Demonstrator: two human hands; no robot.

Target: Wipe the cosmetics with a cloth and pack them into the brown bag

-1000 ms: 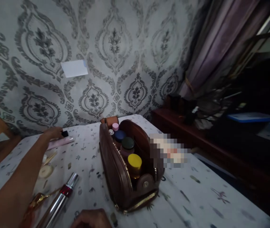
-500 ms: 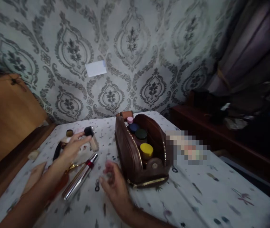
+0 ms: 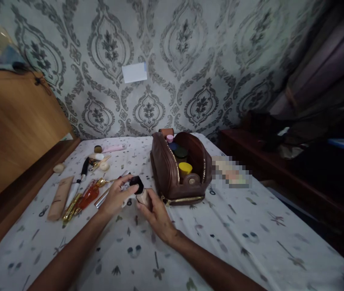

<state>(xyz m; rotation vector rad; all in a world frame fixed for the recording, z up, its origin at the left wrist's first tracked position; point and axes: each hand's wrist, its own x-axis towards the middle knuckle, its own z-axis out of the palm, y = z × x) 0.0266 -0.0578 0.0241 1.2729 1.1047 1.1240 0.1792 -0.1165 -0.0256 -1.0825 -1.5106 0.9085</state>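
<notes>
Both hands meet on a foundation bottle with a black cap, tilted above the cloth just left of the bag. My left hand is closed with its fingers on the black cap. The bottle's beige body is wrapped by my right hand. A brown makeup bag stands open beside my right hand; a yellow-lidded jar and several dark- and pink-capped containers show inside. Partly behind my left hand lies a silver tube.
Left on the patterned cloth lie a beige squeeze tube, an orange-red item, gold tubes, a black-handled brush and a pink tube. A wooden headboard borders the left; a blurred patch covers something right of the bag.
My left hand has brought the foundation bottle from the left-hand items to the middle. My right hand has closed round its body. The view has shifted slightly.
</notes>
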